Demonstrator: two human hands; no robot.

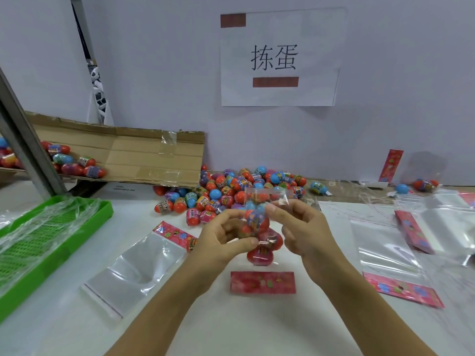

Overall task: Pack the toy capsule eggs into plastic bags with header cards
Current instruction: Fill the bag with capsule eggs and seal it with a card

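The white tabletop [257,327] carried everything. At its far left a flattened cardboard box [123,155] sloped down with a few eggs on it, and a green tray [102,209] covered in clear film sat at the left edge. Beyond the hands lay the pile of capsule eggs [231,188], red, blue and purple, heaped against the far wall. Empty plastic bags lay flat to either side, one on the left [128,268] and one on the right [385,247], each with a pink header card at one end.

In the middle, held above the tabletop, was the filled bag [257,227]. Its long axis ran roughly upright, the open mouth toward the far side and top, its pink header card [262,282] hanging at the near, low end. The left hand [221,240] cupped the bag's middle with fingers curled round the eggs; the right hand [303,227] pinched the film near the mouth.

The bag would likely handle as light but lumpy: thin, slick film that crumples, around hard, smooth eggs that roll and shift. Gripping round the eggs themselves, with a pinch at the mouth's edge, seemed the secure hold.
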